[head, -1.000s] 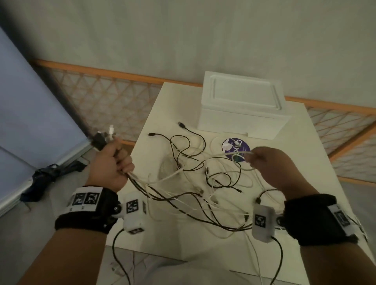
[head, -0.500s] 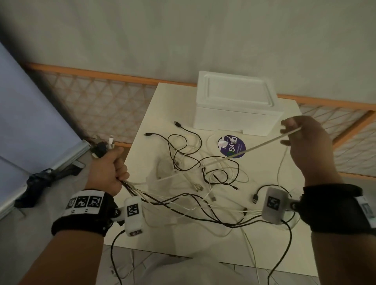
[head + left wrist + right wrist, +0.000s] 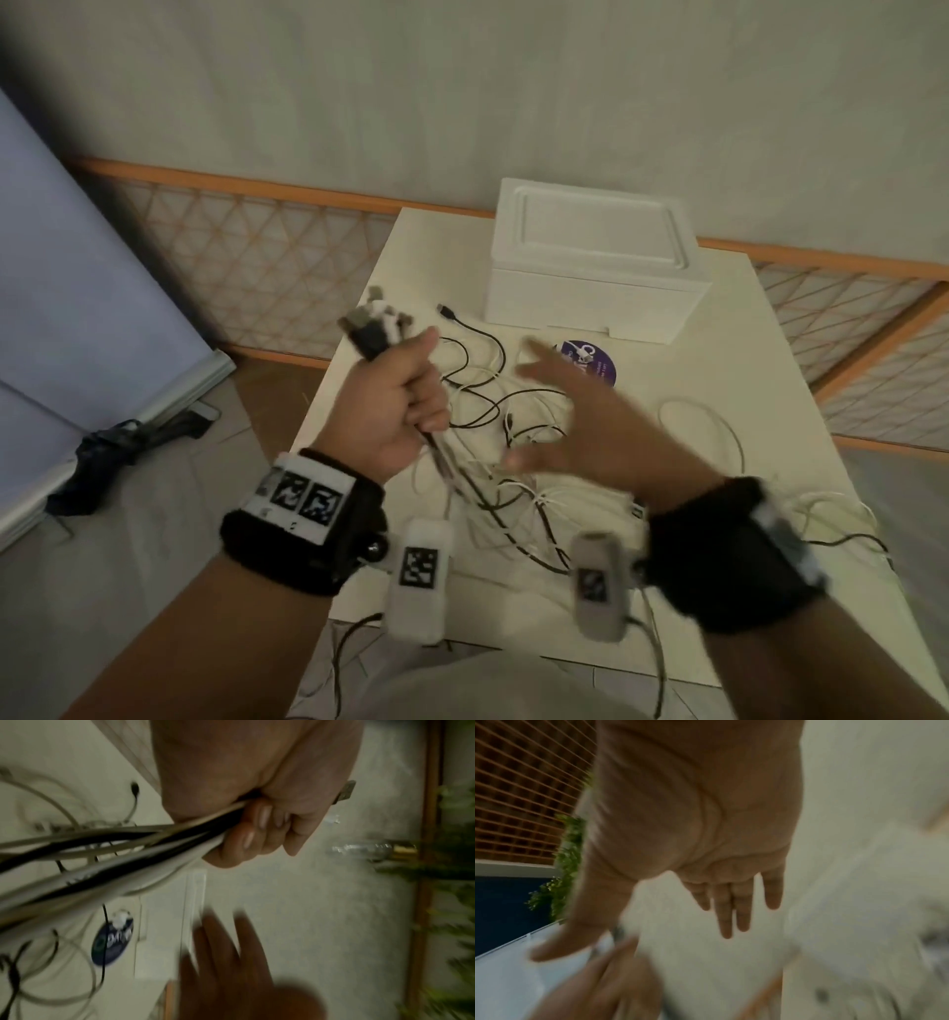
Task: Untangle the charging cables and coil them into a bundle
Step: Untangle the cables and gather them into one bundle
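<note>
The white cable held up half a second ago has been released, and the right hand [image 3: 580,426] has been brought toward the left hand [image 3: 395,406]. Its fingers are spread and nothing is held. A bunch of black and white cables [image 3: 107,850] is gripped in the left fist above the table [image 3: 770,370]; the rest lies tangled there, before the white box [image 3: 595,277].

Right hand [image 3: 580,411] is letting go of the white cable, now swinging in with fingers spread, holding nothing. Left hand [image 3: 398,406] is lifting its gripped cables [image 3: 462,478] up over the table [image 3: 770,360], toward the right.
</note>
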A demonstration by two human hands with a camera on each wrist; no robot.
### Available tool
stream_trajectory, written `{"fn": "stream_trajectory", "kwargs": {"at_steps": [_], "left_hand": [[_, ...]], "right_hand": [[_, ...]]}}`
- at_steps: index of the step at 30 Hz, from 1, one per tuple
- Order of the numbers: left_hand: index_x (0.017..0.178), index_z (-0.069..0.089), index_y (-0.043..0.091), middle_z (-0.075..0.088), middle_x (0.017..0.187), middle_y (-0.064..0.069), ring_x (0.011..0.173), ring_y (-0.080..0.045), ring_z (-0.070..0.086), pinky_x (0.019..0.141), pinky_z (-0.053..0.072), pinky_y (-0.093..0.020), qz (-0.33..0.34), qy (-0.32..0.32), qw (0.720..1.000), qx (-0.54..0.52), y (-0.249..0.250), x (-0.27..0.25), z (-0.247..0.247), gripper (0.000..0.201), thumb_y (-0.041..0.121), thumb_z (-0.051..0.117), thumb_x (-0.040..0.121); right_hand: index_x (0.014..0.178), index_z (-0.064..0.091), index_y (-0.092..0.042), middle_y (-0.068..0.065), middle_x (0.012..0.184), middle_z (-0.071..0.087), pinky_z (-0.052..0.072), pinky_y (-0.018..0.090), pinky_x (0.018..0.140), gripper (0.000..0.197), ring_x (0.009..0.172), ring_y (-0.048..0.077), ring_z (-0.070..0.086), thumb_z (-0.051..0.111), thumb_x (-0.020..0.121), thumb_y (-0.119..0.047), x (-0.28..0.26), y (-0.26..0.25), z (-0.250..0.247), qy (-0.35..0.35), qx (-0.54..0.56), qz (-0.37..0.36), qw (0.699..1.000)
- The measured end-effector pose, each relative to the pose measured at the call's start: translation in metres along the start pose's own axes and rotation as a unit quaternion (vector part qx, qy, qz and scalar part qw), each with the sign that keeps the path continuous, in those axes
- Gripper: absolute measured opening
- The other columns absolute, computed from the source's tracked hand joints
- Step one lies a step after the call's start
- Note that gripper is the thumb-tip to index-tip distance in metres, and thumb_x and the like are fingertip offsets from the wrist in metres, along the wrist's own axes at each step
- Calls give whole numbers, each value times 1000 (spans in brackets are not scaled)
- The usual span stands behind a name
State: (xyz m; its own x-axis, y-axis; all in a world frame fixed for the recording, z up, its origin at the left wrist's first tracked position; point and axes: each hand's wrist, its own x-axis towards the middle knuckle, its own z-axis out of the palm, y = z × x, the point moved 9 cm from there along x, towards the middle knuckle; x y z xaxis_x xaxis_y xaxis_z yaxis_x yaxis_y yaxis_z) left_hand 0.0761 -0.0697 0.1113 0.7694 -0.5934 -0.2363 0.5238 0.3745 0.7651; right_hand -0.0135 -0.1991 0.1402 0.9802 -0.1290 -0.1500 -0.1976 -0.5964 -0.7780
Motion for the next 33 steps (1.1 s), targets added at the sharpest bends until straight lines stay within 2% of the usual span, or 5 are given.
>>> {"fn": "stream_trajectory", "kwargs": {"at_steps": [6, 16, 22, 27, 33], "left_hand": [[46, 38, 22, 23, 38, 9, 32, -5, 21, 36, 22, -17, 44, -36, 998, -8, 26, -8, 31, 45, 31, 59, 85], [45, 32, 20, 21, 38, 9, 29, -5, 19, 33, 17, -17, 25, 224, 968, -106, 20, -22, -121, 49, 41, 56, 83], [61, 34, 20, 28, 41, 6, 33, -9, 26, 40, 28, -19, -81, 336, 926, -154, -101, -11, -147, 41, 26, 53, 97], [55, 44, 13, 49, 48, -1, 41, -13, 46, 50, 45, -25, -134, 328, 928, -119, -118, 8, -138, 43, 25, 62, 91], [66, 48, 14, 49, 55, -1, 36, -9, 41, 38, 38, -19, -146, 286, 941, -104, -112, 28, -131, 32, 25, 57, 95]], "right_hand": [[95, 56, -21, -12, 67, 57, 44, 19, 63, 16, 62, 3, 56, 65, 84, -27, 5, 18, 74, -120, -85, -64, 987], [78, 48, -18, -3, 70, 53, 40, 27, 59, 17, 62, 7, 49, 57, 73, -31, -46, 154, 2, -127, -266, 106, 950], [109, 50, -30, -8, 108, 52, 41, 28, 85, 49, 105, 15, 52, 69, 71, -54, -30, 189, -4, -186, -393, 174, 883], [102, 62, -24, -6, 102, 60, 45, 32, 87, 23, 97, 14, 55, 54, 90, -42, 56, 84, 39, -60, -244, -16, 968], [135, 43, -21, 5, 145, 37, 26, 49, 108, 45, 132, 26, 34, 37, 91, -14, 128, 103, 81, -61, -470, -20, 880]]}}
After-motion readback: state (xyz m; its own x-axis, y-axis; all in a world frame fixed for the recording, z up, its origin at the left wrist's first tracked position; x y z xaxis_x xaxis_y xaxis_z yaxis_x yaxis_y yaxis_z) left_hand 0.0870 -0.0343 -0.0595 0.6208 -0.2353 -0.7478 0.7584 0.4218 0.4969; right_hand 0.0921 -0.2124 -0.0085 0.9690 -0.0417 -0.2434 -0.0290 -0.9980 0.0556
